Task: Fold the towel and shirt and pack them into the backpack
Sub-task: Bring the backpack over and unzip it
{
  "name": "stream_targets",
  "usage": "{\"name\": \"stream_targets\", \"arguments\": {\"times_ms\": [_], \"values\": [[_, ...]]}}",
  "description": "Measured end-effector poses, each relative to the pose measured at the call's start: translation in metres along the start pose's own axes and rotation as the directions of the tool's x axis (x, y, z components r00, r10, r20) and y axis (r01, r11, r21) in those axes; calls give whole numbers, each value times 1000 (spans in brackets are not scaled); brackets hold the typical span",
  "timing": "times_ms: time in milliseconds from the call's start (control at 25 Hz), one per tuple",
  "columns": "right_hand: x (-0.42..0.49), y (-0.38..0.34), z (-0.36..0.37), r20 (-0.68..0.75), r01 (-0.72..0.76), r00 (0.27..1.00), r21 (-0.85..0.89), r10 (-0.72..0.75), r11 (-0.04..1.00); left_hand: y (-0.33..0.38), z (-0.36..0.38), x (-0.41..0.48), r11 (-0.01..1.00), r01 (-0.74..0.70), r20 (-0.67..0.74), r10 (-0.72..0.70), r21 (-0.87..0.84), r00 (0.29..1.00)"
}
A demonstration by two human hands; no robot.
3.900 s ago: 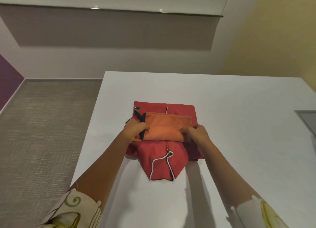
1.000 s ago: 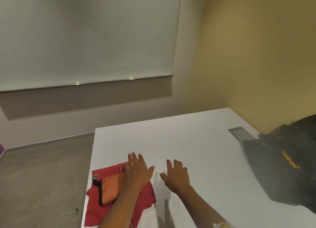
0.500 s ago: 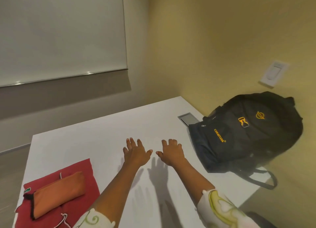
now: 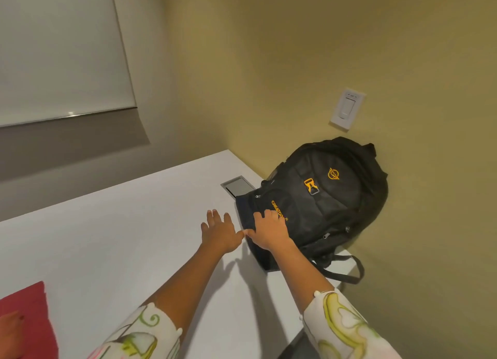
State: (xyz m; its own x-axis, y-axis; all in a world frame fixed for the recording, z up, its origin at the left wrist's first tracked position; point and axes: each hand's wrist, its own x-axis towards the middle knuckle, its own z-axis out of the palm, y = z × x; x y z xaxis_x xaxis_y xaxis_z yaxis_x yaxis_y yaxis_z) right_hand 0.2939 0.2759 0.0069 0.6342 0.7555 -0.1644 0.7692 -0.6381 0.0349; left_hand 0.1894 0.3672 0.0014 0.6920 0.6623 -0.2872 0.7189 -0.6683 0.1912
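Observation:
A black backpack (image 4: pixel 330 197) with orange lettering leans against the yellow wall at the table's far right corner, its zippers closed as far as I can see. My right hand (image 4: pixel 269 231) lies flat on the backpack's lower front pocket, fingers spread. My left hand (image 4: pixel 219 231) hovers open just left of the bag, over the white table (image 4: pixel 121 237), thumb almost touching the right thumb. The folded red shirt (image 4: pixel 29 315) shows only as a corner at the bottom left edge, with a bit of the orange towel (image 4: pixel 9 331) on it.
A grey flush panel (image 4: pixel 238 185) is set into the tabletop just behind the backpack. A loose black strap (image 4: pixel 347 274) hangs over the table's right edge. A white wall switch (image 4: pixel 347 108) sits above the bag. A window blind covers the left wall.
My view has swung right, away from the folded shirt and towel. Both hands have travelled right across the table, and the right hand now rests on the backpack.

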Motion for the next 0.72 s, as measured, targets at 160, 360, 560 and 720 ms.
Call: {"name": "stream_targets", "arguments": {"times_ms": [160, 360, 560, 720], "values": [[3, 54, -1, -17, -54, 998, 29, 55, 998, 56, 9, 20, 998, -57, 1, 57, 2, 998], [12, 116, -7, -61, -137, 988, 27, 139, 990, 117, 6, 42, 988, -151, -20, 152, 19, 988], [23, 179, -26, -283, -351, 890, 72, 357, 933, 168, -12, 66, 966, -258, -35, 258, 7, 966], [31, 223, -52, -440, -524, 714, 181, 545, 832, 193, -21, 81, 951, -308, -40, 308, 11, 950]]}}
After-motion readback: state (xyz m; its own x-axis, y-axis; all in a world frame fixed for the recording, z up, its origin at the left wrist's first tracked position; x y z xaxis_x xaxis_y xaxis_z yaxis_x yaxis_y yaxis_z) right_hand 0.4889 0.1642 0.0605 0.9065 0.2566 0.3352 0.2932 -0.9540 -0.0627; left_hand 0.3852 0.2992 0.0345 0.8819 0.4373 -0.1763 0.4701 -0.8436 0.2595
